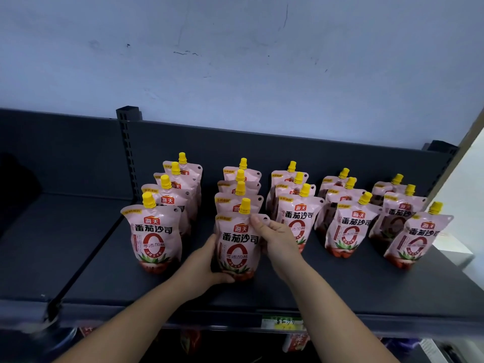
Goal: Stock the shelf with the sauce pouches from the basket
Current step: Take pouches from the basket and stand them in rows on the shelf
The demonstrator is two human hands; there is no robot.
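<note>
Left hand [207, 260] and right hand [277, 237] clasped around the sides of one upright pouch [237, 244], standing on the dark shelf [327, 286] between them. Beyond and to either side, rows of matching yellow-capped pouches [297, 205] lined toward the back panel [262, 145].

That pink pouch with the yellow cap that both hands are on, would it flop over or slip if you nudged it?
The front pouch probably gives under a grip: its sides look soft and bulged. It stands on a narrow base with a tall yellow cap, so a push up high might tip it. The left hand and right hand steady both sides; its glossy film may be slippery.
</note>
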